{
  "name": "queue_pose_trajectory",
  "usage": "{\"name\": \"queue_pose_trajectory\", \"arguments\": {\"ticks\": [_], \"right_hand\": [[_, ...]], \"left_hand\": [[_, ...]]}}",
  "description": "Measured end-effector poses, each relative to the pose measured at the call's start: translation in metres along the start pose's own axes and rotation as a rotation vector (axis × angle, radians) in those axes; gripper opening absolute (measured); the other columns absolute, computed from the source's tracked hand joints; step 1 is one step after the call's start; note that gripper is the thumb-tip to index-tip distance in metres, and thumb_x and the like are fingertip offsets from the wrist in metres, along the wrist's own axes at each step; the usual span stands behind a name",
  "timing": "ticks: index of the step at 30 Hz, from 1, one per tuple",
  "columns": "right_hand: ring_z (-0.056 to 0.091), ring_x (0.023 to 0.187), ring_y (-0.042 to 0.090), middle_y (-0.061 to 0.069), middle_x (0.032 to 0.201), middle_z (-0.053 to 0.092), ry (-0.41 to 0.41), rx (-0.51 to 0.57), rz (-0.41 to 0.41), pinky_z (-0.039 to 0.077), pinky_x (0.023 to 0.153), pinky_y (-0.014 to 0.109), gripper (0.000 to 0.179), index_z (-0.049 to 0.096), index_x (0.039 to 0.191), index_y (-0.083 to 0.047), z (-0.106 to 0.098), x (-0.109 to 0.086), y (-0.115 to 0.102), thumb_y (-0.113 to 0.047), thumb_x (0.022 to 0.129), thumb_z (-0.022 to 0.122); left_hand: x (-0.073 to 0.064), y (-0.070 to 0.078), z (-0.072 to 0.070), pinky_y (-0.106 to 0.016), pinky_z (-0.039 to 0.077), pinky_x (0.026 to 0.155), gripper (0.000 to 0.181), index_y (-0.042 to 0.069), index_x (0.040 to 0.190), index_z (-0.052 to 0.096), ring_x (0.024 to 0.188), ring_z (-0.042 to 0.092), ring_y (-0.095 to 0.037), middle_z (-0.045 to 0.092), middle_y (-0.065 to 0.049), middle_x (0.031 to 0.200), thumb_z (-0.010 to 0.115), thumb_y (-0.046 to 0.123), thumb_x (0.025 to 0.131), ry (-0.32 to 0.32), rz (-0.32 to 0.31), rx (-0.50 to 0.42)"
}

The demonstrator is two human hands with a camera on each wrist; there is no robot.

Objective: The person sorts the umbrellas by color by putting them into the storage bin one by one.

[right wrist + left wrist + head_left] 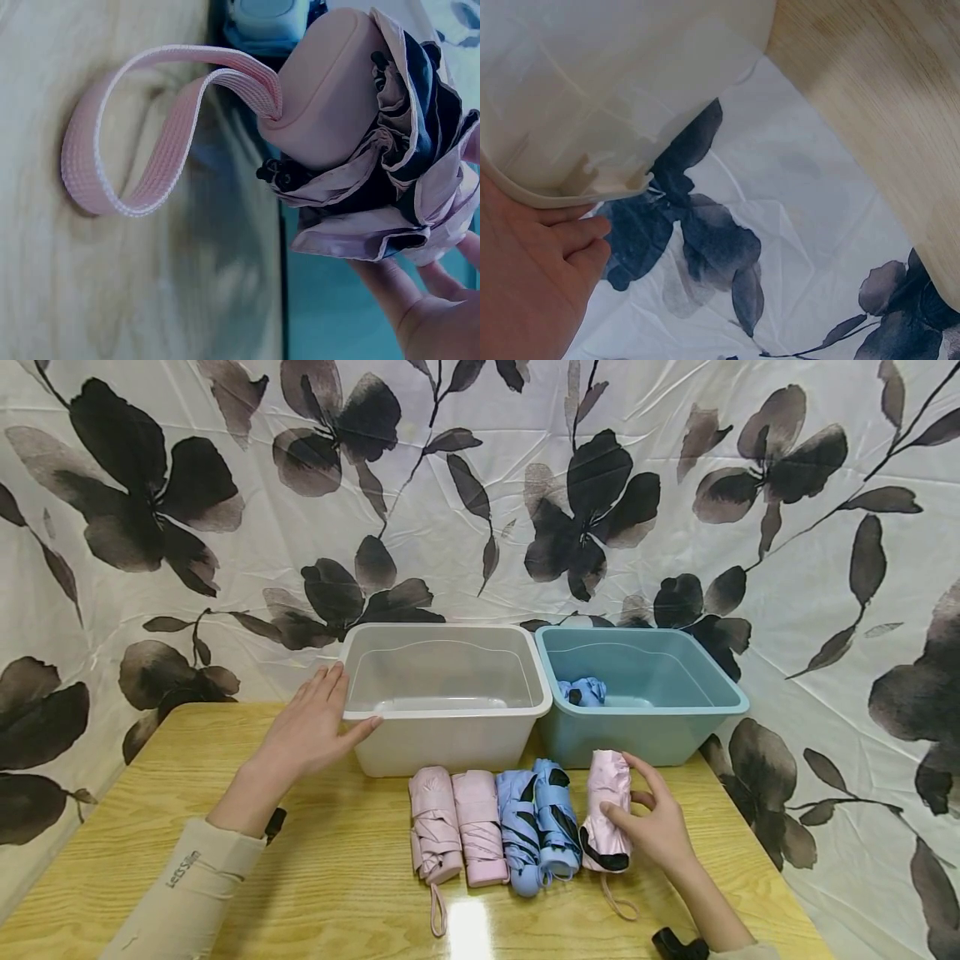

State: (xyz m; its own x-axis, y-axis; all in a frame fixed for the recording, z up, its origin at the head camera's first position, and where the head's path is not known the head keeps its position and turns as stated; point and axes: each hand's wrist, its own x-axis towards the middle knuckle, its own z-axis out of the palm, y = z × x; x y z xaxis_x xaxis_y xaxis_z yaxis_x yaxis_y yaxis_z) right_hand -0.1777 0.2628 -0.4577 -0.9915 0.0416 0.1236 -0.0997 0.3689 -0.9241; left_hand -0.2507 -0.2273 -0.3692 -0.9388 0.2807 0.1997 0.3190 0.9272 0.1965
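Observation:
My right hand (pixel 663 831) grips a folded pink umbrella (pixel 609 802) from its right side, thumb and fingers around the cloth. In the right wrist view, its smooth handle end and looped wrist strap (pixel 82 161) show, the dark-lined folds hanging loose near the handle. My left hand (pixel 311 722) lies with fairly straight fingers against the left side of a white bin (pixel 442 743), thumb at the front rim. Left of the held umbrella, two pink umbrellas (pixel 480 827) and two blue umbrellas (pixel 557 818) lie side by side before the bins.
A blue-green bin (pixel 645 739) stands right beside the white one, with a blue folded umbrella (pixel 591 692) inside. Both are on a yellow wood-grain table (pixel 322 877). Behind hangs a white cloth with dark flowers (pixel 465 593).

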Motion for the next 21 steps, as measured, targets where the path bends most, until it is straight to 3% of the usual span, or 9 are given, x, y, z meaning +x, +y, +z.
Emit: {"name": "queue_pose_trajectory", "arguments": {"ticks": [3, 7, 12, 21], "right_hand": [[0.070, 0.097, 0.010, 0.019, 0.143, 0.052, 0.014, 0.046, -0.052, 0.064, 0.068, 0.030, 0.079, 0.044, 0.157, -0.019, 0.000, -0.002, -0.005, -0.002, 0.089, 0.080], [0.067, 0.100, 0.002, 0.002, 0.153, 0.041, 0.030, 0.096, -0.141, 0.064, 0.068, 0.027, 0.080, 0.043, 0.158, -0.015, 0.001, -0.002, -0.013, 0.005, 0.089, 0.078], [0.065, 0.106, 0.003, -0.005, 0.153, 0.040, 0.050, 0.117, -0.227, 0.064, 0.071, 0.025, 0.082, 0.042, 0.158, -0.012, 0.002, -0.001, -0.026, 0.010, 0.087, 0.077], [0.065, 0.110, 0.007, -0.001, 0.157, 0.039, 0.088, 0.160, -0.303, 0.063, 0.072, 0.023, 0.084, 0.042, 0.159, -0.011, 0.005, 0.011, -0.055, 0.015, 0.085, 0.075]], "left_hand": [[-0.001, 0.000, 0.000, -0.061, 0.010, 0.128, 0.103, -0.015, 0.159, 0.017, 0.157, 0.006, -0.050, 0.011, -0.033, 0.168, 0.040, 0.068, 0.103, -0.002, -0.003, -0.002], [-0.001, 0.000, -0.001, -0.061, 0.010, 0.128, 0.103, -0.015, 0.159, 0.016, 0.157, 0.005, -0.049, 0.010, -0.033, 0.169, 0.040, 0.069, 0.103, -0.002, -0.007, -0.002], [-0.001, 0.001, -0.001, -0.061, 0.010, 0.128, 0.103, -0.015, 0.159, 0.017, 0.157, 0.006, -0.049, 0.011, -0.033, 0.168, 0.040, 0.068, 0.104, 0.003, -0.003, -0.002], [-0.002, 0.002, -0.002, -0.061, 0.010, 0.128, 0.103, -0.015, 0.159, 0.016, 0.157, 0.006, -0.050, 0.010, -0.034, 0.168, 0.040, 0.068, 0.104, 0.002, 0.001, -0.006]]}}
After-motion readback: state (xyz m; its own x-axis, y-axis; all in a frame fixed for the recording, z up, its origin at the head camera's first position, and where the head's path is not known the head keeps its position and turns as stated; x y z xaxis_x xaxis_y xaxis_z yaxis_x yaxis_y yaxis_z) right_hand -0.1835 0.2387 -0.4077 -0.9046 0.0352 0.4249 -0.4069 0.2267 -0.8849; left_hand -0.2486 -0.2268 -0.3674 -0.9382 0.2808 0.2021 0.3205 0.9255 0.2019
